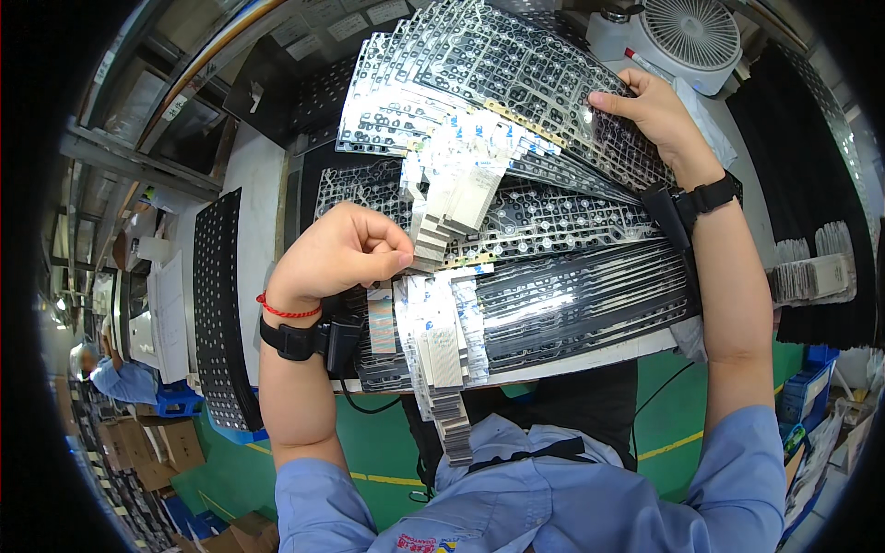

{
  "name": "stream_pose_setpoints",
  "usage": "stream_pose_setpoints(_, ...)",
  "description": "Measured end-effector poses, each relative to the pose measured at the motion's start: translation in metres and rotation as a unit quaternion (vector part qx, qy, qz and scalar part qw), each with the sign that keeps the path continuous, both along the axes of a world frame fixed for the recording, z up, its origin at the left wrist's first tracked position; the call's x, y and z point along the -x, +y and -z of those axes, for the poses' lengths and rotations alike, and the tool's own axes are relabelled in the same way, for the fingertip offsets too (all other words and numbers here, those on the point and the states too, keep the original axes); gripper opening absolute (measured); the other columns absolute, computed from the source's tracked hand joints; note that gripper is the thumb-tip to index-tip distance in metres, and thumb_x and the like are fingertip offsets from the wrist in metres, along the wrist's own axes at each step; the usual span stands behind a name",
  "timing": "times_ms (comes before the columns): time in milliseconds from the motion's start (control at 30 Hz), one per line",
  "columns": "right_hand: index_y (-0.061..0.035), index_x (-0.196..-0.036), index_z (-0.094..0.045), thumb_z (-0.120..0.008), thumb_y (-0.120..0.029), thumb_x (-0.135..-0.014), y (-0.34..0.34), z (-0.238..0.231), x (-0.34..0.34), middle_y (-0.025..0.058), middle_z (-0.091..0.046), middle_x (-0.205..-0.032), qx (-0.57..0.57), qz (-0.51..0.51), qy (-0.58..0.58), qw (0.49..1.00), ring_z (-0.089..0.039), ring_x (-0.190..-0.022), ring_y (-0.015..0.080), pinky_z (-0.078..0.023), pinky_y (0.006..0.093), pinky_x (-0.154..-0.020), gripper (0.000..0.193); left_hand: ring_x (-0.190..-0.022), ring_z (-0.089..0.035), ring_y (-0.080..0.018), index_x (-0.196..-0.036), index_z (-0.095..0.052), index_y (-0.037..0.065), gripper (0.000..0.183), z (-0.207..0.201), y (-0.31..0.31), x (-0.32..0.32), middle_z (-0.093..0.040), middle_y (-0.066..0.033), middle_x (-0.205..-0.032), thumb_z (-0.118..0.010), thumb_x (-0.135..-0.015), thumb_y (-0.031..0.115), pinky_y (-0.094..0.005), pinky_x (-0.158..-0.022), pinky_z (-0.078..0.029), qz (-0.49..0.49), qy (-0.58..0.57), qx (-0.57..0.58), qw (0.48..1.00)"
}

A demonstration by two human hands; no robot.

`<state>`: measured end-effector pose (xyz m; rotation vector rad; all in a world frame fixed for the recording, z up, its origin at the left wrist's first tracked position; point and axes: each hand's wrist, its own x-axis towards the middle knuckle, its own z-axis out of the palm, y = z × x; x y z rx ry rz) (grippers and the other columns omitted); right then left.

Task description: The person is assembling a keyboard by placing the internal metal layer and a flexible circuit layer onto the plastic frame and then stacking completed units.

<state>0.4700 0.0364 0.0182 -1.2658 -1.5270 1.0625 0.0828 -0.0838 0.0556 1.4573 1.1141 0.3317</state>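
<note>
A fanned stack of thin keyboard membrane sheets [544, 83], dark and clear with rows of small round contacts, spreads over the far side of the table. My right hand [659, 120] grips its right edge, thumb on top and fingers partly hidden. From the stack's near edge hang overlapping pale ribbon tails [475, 189] with white tabs. My left hand [350, 244] is closed in a pinch at the lower left end of these tails; what sits between the fingertips is mostly hidden. Below lies another stack of membrane sheets [572, 295], its tails [441, 355] hanging over the table's front edge.
A white fan [691, 32] stands at the far right. Black perforated strips [217, 304] lie to the left, and a bundle of similar tails [816, 276] rests on black material at the right. A cable [369, 405] hangs below my left wrist. Another person [124, 378] sits far left.
</note>
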Motion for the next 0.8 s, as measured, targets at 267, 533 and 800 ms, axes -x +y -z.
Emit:
stream_pose_setpoints(267, -0.0066, -0.08, -0.062, -0.084, -0.023, -0.077, -0.0048, -0.0047, 0.0036, 0.0017, -0.066, -0.076, 0.008, 0.005, -0.002, 1.0, -0.06, -0.066, 0.0073, -0.048, 0.021, -0.062, 0.028, -0.054, -0.047, -0.0009, -0.085, -0.07, -0.001, 0.013, 0.0011, -0.0004, -0.0029, -0.06, 0.0029, -0.065, -0.065, -0.089, 0.01, -0.0181, -0.049, -0.037, 0.006, -0.013, 0.003, 1.0)
stream_pose_setpoints(533, -0.0056, -0.083, -0.063, -0.084, -0.022, -0.077, -0.0046, -0.0046, 0.0033, 0.0027, -0.067, -0.077, 0.01, 0.0, 0.008, 1.0, -0.061, -0.066, 0.0078, -0.05, 0.0214, -0.063, 0.028, -0.055, -0.046, -0.0004, -0.085, -0.068, -0.003, 0.011, 0.0006, -0.0008, -0.0037, -0.059, 0.0042, -0.066, -0.063, -0.088, 0.006, -0.0181, -0.049, -0.036, 0.002, -0.029, 0.01, 1.0)
stream_pose_setpoints(800, -0.005, -0.085, -0.063, -0.085, -0.023, -0.076, -0.0018, -0.0021, 0.0016, 0.0033, -0.067, -0.079, 0.016, -0.006, 0.008, 1.0, -0.061, -0.068, 0.0088, -0.05, 0.0219, -0.063, 0.03, -0.056, -0.045, 0.0005, -0.085, -0.068, -0.003, 0.01, 0.0013, -0.0007, -0.0037, -0.059, 0.0056, -0.066, -0.062, -0.087, 0.005, -0.0177, -0.05, -0.035, 0.0, -0.028, 0.003, 1.0)
